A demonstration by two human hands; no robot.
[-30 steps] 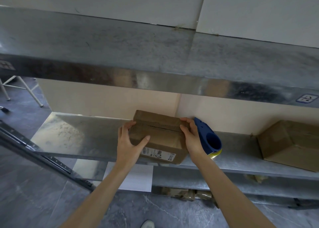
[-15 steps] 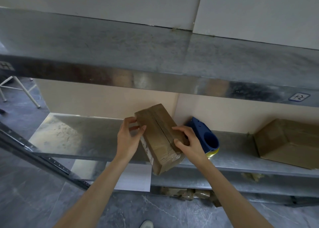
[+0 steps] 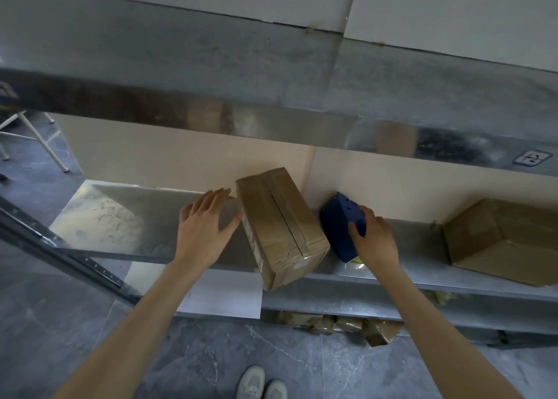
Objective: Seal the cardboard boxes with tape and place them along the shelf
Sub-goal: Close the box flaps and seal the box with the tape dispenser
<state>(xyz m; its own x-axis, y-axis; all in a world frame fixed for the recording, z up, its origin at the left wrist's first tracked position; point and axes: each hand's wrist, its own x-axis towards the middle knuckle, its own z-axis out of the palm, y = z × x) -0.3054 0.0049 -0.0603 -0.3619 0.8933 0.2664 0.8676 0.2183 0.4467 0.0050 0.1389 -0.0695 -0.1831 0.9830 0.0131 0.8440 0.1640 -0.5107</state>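
- The left hand is spread flat with straight fingers and holds nothing. Its thumb tip is right at the left side of the box; I can't tell whether it actually presses there.
- The right hand is curled over the blue dispenser, gripping it from above, just to the right of the box.
- The box lies between the two hands on the shelf. It is turned at an angle, with its near corner hanging over the front edge and its top seam facing up. The seam looks like an open slit, though glare on the near end may be tape.
- My read: this is the taping step, with the dispenser just being picked up.
- Next, the left hand should press down on the box to steady it while the right brings the dispenser to one end of the seam and draws it along. The overhanging corner could tip.
- Far right of the right hand, a second box sits on the same shelf.
- Below the hands lie a white sheet and cardboard scraps.
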